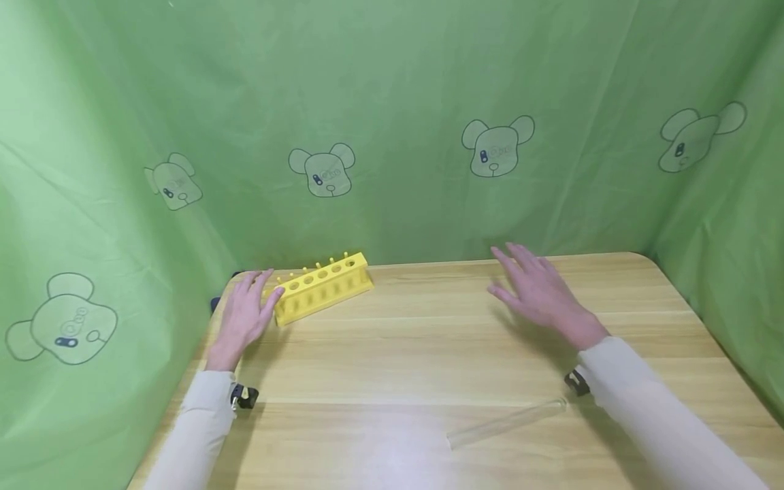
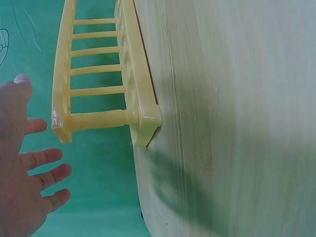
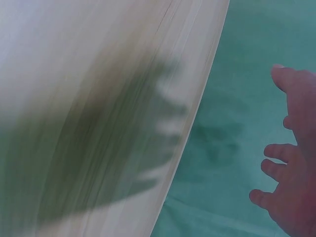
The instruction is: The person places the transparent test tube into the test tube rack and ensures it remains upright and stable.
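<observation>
A yellow test tube rack [image 1: 324, 289] with a row of holes and pegs stands at the back left of the table. My left hand [image 1: 243, 314] is spread at its near left end; in the left wrist view its fingers [image 2: 47, 158] are apart from the rack [image 2: 101, 120] and hold nothing. Over the back right of the table hovers my right hand [image 1: 539, 289], fingers extended, grasping nothing. A clear glass test tube [image 1: 507, 422] lies on its side near the front, to the left of the right forearm. In the right wrist view only the right hand [image 3: 291, 158] and its shadow show.
The wooden table [image 1: 380, 367] ends at the back against a green curtain [image 1: 404, 218] printed with bear heads, which also hangs on both sides. Dark bands with small devices [image 1: 245, 396] sit at both wrists.
</observation>
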Action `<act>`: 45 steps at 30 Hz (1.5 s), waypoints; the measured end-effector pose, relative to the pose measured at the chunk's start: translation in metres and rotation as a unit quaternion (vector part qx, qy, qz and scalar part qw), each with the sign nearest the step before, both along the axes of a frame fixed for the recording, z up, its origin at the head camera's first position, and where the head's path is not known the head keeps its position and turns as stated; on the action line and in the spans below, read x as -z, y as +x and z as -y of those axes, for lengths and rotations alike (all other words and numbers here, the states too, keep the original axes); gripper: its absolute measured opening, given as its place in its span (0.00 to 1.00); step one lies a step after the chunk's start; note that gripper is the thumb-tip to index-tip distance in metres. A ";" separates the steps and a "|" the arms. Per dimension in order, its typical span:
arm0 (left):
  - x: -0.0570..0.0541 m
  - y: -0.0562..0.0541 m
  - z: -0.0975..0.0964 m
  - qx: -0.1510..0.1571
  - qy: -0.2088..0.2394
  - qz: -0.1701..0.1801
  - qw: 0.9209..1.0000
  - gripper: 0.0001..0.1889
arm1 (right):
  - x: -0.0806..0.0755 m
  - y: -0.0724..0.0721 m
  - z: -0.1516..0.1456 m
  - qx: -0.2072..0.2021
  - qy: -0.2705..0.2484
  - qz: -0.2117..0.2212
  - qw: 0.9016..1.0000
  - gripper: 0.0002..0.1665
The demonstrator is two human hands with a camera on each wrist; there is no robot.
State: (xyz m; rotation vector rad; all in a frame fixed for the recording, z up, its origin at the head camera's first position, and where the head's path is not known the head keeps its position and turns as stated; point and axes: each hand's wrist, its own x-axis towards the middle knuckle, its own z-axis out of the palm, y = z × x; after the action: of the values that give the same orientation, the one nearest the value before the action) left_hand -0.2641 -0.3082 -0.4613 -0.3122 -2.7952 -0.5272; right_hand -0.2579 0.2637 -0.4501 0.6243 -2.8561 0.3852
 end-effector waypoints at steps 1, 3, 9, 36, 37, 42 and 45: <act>0.000 0.000 -0.001 0.000 0.001 0.000 1.000 0.33 | 0.000 -0.001 0.001 -0.002 0.001 0.000 1.000 0.46; 0.000 0.000 -0.002 -0.002 0.003 -0.002 1.000 0.33 | 0.001 -0.002 0.005 -0.004 0.003 -0.001 1.000 0.46; 0.001 0.001 -0.005 -0.006 0.014 0.012 1.000 0.33 | 0.003 -0.004 0.015 -0.002 0.014 0.007 1.000 0.45; 0.002 0.003 -0.013 0.022 0.050 -0.004 0.999 0.27 | -0.003 -0.009 0.055 -0.025 0.021 0.000 0.999 0.44; 0.003 0.003 -0.014 0.023 0.051 -0.007 0.998 0.27 | -0.004 -0.009 0.056 -0.027 0.021 0.001 0.999 0.44; 0.004 0.002 -0.015 0.030 0.058 -0.022 0.998 0.27 | -0.005 -0.010 0.065 -0.032 0.018 0.005 0.999 0.44; 0.003 0.002 -0.016 0.030 0.062 -0.026 0.997 0.26 | -0.004 -0.011 0.070 -0.035 0.016 0.007 0.999 0.44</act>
State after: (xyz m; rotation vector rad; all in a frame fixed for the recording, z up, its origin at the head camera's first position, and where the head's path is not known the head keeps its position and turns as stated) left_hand -0.2625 -0.2924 -0.4645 -0.3784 -2.6961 -0.6918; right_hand -0.2687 0.1940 -0.4460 0.7329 -2.8644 0.3568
